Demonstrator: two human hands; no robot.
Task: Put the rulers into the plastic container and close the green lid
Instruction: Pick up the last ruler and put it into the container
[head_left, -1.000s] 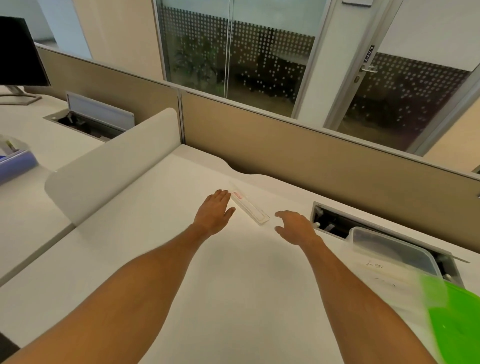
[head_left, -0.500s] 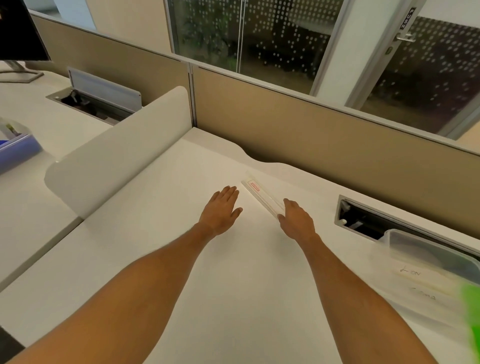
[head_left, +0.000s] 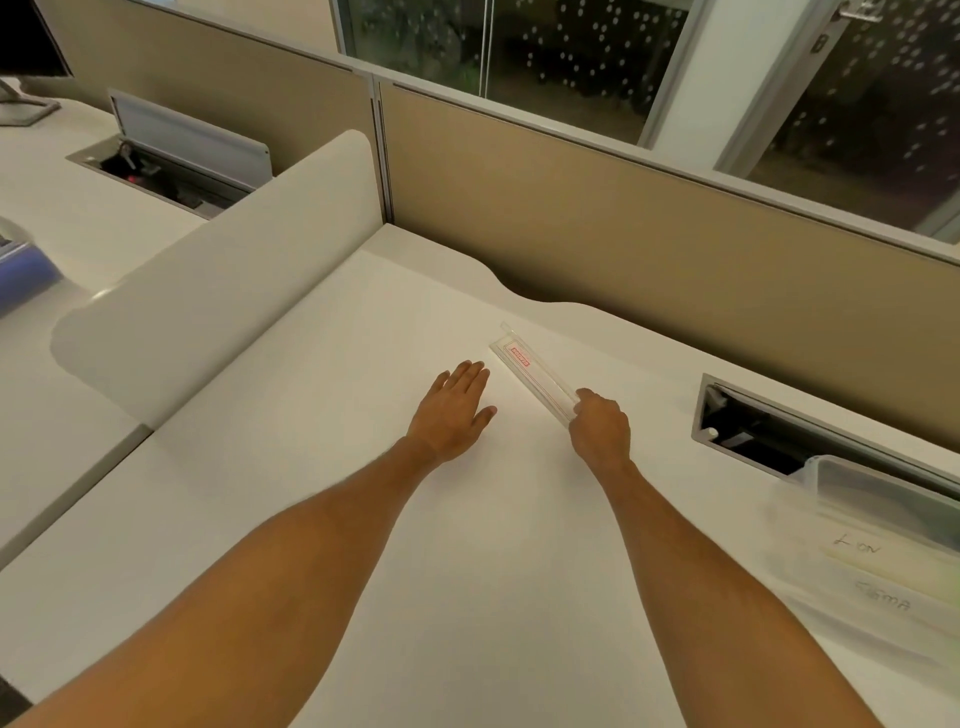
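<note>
Since the earlier frame, we find the right hand (head_left: 598, 432) has closed its fingers on the near end of the ruler (head_left: 535, 378), where half a second ago it was only arriving there. Left hand (head_left: 453, 415) has stayed flat on the desk (head_left: 322, 519), fingers spread, holding nothing, just left of the grip.

Ruler: a clear strip in a sleeve with a red label, lying flat on the desk and running up and away from the grip. We cannot tell whether it has lifted off the surface.

Risks, in our judgement: the pinch takes one end only, so the long free end may sag, swing or pivot out of the fingers on lifting. Thin, smooth plastic lying flush offers little edge to get under; a slip is likely if pulled fast.

Container (head_left: 883, 525): clear plastic, right of and nearer than the grip, well apart from it, unlidded. Pale contents with handwriting show; whether rulers, we cannot say. Lid is out of view.
</note>
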